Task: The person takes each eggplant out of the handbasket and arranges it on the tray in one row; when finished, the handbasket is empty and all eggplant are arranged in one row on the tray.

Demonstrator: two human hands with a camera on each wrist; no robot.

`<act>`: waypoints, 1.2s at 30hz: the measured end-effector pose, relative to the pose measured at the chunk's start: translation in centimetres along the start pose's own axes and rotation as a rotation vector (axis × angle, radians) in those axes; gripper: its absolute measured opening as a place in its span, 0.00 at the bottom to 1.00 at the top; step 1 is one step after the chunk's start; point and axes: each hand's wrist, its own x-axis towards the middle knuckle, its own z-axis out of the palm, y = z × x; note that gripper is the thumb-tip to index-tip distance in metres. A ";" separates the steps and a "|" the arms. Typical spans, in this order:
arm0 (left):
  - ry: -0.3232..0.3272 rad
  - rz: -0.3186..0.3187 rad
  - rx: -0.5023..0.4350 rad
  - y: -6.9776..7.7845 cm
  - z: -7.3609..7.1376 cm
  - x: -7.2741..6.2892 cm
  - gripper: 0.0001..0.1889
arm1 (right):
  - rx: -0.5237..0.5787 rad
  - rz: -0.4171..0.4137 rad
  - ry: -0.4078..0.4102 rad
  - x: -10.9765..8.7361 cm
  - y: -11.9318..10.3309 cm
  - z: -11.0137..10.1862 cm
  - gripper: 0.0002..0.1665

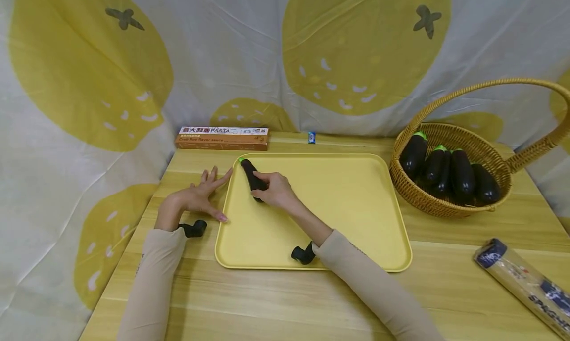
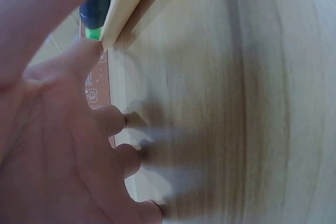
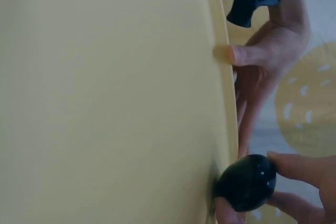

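My right hand (image 1: 277, 191) grips a dark eggplant (image 1: 250, 171) around its lower half, over the left part of a yellow tray (image 1: 329, 212). The eggplant's green stem end points toward the tray's far left corner. In the right wrist view, the rounded end of the eggplant (image 3: 247, 182) shows between thumb and fingers, close to the tray's edge. My left hand (image 1: 196, 197) has its fingers spread beside the tray, thumb and index fingertip at the left rim (image 1: 228, 192). The left wrist view shows its other fingertips (image 2: 131, 160) down at the wooden table.
A wicker basket (image 1: 445, 212) with several eggplants (image 1: 463, 177) stands to the right of the tray. A pasta box (image 1: 221, 139) and a small blue packet (image 1: 311, 137) lie along the back. A spaghetti pack (image 1: 521, 281) lies at the right front.
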 end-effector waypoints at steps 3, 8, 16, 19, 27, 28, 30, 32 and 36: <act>0.000 -0.002 0.001 -0.2 0.1 0.0 0.73 | 0.017 -0.001 -0.033 0.1 0.0 0.2 0.34; 0.001 -0.006 0.010 -0.3 0.1 0.1 0.73 | 0.040 -0.008 -0.084 0.2 0.1 0.3 0.34; 0.002 0.006 0.013 -0.2 0.2 0.2 0.74 | 0.005 -0.019 -0.043 0.3 -0.1 0.9 0.36; 0.006 0.007 0.027 -0.4 0.3 0.2 0.74 | -0.017 -0.032 -0.033 0.5 -0.3 1.3 0.36; 0.003 0.009 0.018 -0.3 0.3 0.3 0.73 | 0.001 -0.017 -0.033 0.7 -0.6 2.0 0.38; 0.003 0.011 0.017 -0.2 0.3 0.3 0.73 | 0.006 -0.018 -0.034 0.7 -0.6 2.1 0.38; 0.001 0.009 0.015 -0.2 0.2 0.3 0.73 | 0.005 -0.026 -0.038 0.8 -0.6 2.2 0.39; -0.001 0.006 0.008 -0.1 0.2 0.2 0.73 | 0.000 -0.039 -0.046 0.9 -0.6 2.3 0.39; 0.000 -0.006 -0.002 -0.3 0.2 0.1 0.73 | -0.003 -0.048 -0.065 1.0 -0.6 2.4 0.40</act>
